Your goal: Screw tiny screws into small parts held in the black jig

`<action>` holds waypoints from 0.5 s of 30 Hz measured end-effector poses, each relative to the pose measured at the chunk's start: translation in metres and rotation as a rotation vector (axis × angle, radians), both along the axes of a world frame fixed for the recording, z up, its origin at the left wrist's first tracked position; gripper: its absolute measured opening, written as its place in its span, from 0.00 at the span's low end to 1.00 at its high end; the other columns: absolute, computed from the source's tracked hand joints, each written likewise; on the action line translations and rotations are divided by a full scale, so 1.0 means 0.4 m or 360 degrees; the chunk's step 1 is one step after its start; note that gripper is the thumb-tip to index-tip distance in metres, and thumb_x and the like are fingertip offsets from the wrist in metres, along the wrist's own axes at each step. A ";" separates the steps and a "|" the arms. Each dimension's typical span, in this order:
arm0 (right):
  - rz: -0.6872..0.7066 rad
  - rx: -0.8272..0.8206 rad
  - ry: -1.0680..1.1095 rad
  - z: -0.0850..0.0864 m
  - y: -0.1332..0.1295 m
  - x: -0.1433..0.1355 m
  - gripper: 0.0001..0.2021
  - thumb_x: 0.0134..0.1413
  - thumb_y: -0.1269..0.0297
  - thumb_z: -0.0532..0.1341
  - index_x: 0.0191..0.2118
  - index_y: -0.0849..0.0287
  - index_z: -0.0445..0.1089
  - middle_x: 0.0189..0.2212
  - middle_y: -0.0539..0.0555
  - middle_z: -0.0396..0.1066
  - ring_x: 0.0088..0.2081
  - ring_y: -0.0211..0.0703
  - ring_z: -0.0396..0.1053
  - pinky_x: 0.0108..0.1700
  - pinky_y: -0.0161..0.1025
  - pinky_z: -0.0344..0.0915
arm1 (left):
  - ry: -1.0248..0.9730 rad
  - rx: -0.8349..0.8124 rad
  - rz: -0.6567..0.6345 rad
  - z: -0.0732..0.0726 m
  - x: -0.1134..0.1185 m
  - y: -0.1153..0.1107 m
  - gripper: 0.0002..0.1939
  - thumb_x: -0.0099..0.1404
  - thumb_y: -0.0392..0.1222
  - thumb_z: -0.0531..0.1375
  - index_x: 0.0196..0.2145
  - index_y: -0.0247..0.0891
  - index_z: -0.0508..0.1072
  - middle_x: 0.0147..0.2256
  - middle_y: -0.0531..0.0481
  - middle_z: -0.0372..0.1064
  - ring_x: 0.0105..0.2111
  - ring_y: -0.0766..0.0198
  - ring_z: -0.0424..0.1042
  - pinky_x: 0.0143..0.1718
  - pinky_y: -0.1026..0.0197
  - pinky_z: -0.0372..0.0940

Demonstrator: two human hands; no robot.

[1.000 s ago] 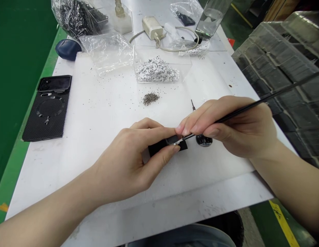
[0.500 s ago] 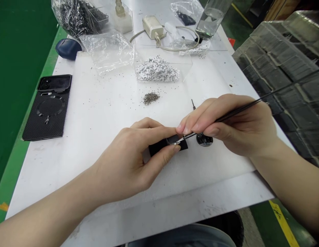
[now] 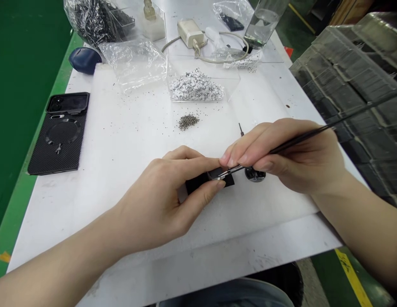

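Observation:
My left hand [image 3: 168, 192] pinches a small black block [image 3: 229, 180] between thumb and index finger. The fingers hide much of the block, and a tiny whitish piece [image 3: 221, 178] shows at the thumb tip. In my right hand [image 3: 291, 155] is a slender brush [image 3: 300, 137], with a long black handle and a silver ferrule. Its fine tip touches or nearly touches the block beside that piece. Under the right fingers lies a small screwdriver [image 3: 255, 174] with a round black knob; its thin shaft shows beyond them.
A pile of tiny dark screws [image 3: 188, 122] lies on the white foam mat [image 3: 128, 140]. Behind it stands a clear tray [image 3: 198, 89] of small white parts. A black phone case [image 3: 59, 132] is at the left, plastic bags [image 3: 134, 66] and a charger [image 3: 189, 33] at the back.
The brush tip has shifted very slightly at the block, and my right hand has dipped a little. The left hand keeps its hold.

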State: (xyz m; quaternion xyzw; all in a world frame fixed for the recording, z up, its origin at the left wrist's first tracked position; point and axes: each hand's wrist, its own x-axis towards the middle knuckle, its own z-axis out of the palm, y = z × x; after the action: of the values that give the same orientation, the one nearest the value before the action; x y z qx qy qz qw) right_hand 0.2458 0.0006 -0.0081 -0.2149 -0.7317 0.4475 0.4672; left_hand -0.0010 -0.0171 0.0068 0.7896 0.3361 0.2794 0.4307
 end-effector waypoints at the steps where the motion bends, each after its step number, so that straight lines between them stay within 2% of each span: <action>1: 0.0003 -0.0004 0.0003 0.001 0.000 0.000 0.08 0.64 0.71 0.69 0.47 0.55 0.82 0.40 0.55 0.84 0.43 0.49 0.84 0.47 0.48 0.83 | -0.0003 0.0000 -0.0001 0.000 0.000 0.000 0.10 0.74 0.35 0.61 0.49 0.40 0.81 0.41 0.50 0.80 0.44 0.62 0.77 0.45 0.60 0.71; 7: -0.0013 -0.0047 0.0026 -0.001 -0.002 0.000 0.08 0.65 0.70 0.68 0.47 0.55 0.82 0.40 0.56 0.83 0.42 0.48 0.83 0.47 0.47 0.82 | -0.0007 0.0015 -0.0007 -0.002 -0.002 0.001 0.12 0.74 0.35 0.61 0.51 0.40 0.81 0.43 0.50 0.80 0.45 0.62 0.77 0.46 0.60 0.72; 10: 0.0040 -0.0063 0.0083 -0.007 0.001 -0.001 0.07 0.66 0.70 0.68 0.47 0.59 0.82 0.39 0.57 0.83 0.42 0.48 0.83 0.47 0.47 0.82 | 0.0020 0.0008 -0.0012 0.000 -0.005 0.001 0.12 0.74 0.35 0.62 0.52 0.40 0.81 0.44 0.50 0.80 0.46 0.62 0.77 0.45 0.61 0.72; 15: 0.0028 -0.0060 0.0099 -0.008 0.001 -0.004 0.08 0.64 0.72 0.69 0.47 0.59 0.82 0.39 0.57 0.83 0.43 0.48 0.83 0.48 0.47 0.82 | 0.0018 0.0011 -0.0025 0.001 -0.005 0.002 0.11 0.74 0.36 0.61 0.51 0.40 0.81 0.42 0.51 0.80 0.45 0.63 0.77 0.44 0.62 0.72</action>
State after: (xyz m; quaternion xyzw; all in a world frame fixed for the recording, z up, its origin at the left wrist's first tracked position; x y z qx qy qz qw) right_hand 0.2440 0.0009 -0.0112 -0.2032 -0.7100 0.4717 0.4818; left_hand -0.0031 -0.0164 0.0073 0.7953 0.3314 0.2727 0.4281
